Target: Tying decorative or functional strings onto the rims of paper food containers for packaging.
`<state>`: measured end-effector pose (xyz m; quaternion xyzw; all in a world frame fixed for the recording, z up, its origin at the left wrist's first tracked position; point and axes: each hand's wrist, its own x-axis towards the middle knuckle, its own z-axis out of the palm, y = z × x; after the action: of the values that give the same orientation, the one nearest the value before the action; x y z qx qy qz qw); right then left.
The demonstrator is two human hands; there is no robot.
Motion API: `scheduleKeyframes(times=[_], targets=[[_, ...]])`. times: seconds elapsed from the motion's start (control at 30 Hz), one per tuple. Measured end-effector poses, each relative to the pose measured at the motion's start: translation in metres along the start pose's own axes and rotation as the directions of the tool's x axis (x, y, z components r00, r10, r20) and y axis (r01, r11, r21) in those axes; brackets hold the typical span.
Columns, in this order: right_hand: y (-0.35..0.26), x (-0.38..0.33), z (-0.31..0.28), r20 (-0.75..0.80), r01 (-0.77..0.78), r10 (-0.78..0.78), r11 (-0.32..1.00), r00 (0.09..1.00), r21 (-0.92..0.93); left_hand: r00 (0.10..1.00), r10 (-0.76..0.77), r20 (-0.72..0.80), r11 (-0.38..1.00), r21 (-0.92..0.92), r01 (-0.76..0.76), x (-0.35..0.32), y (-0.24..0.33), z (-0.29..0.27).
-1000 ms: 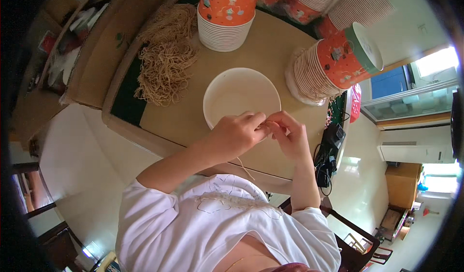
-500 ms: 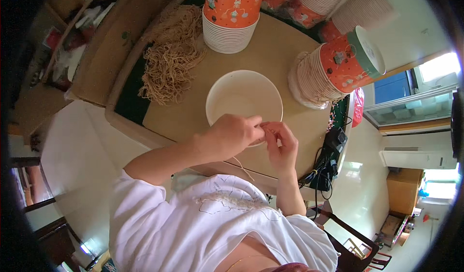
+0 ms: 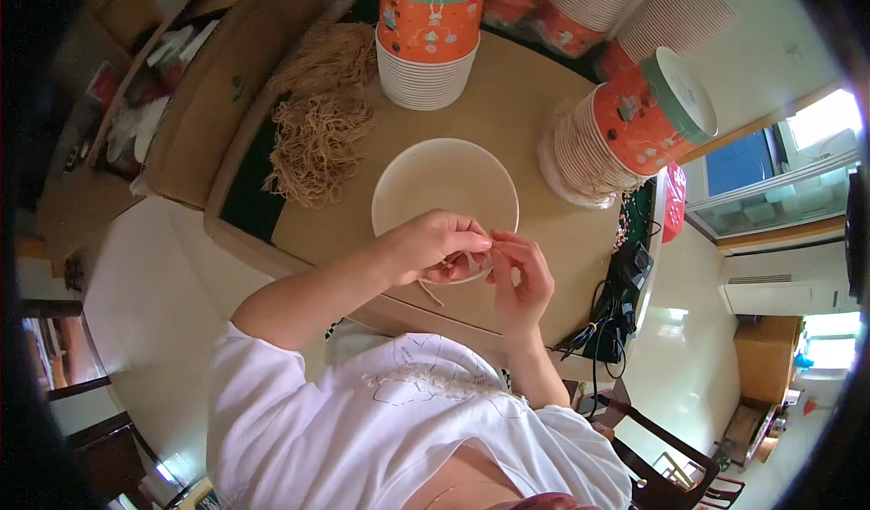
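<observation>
My left hand [image 3: 437, 245] and my right hand [image 3: 524, 285] meet over the near rim of a round white paper bucket [image 3: 439, 179]. Both are closed, thumb and fingertips pinched together and almost touching. A beige cord [image 3: 432, 294] runs from under my left hand, its loose end hanging by the bucket's near side. What my right fingertips pinch looks like part of this cord, though it is too small to see well. A tangled heap of beige cords [image 3: 317, 143] lies to the left on the cardboard-covered tabletop [image 3: 535, 84].
A stack of orange and green paper buckets [image 3: 430, 34] stands beyond the bucket. Another stack [image 3: 625, 125], with cords draped around it, leans at right. Black cables and an adapter [image 3: 625, 270] lie along the right edge. A large cardboard box [image 3: 213, 93] is at left.
My left fingers have opened out slightly from a tighter fist while still pinching. The cord's hanging end has swung left and shows shorter. The view has shifted slightly.
</observation>
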<state>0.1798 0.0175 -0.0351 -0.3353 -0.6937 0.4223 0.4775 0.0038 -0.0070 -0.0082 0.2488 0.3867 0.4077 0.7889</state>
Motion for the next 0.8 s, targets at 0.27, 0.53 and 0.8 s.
scheduleKeyframes(times=[0.27,0.53,0.8], targets=[[0.005,-0.007,0.01,-0.124,0.149,-0.161,0.984,0.979,-0.098,0.99,-0.04,-0.138,0.999,0.005,0.041,-0.003,0.001,0.008],[0.0,-0.001,-0.013,0.072,-0.148,0.142,0.985,0.987,0.085,0.989,-0.005,-0.149,0.995,0.096,0.019,-0.012,0.005,0.009],[-0.008,0.01,-0.022,0.244,-0.196,0.196,0.98,0.95,-0.021,0.989,0.086,-0.124,0.981,0.183,-0.063,-0.013,0.002,0.008]])
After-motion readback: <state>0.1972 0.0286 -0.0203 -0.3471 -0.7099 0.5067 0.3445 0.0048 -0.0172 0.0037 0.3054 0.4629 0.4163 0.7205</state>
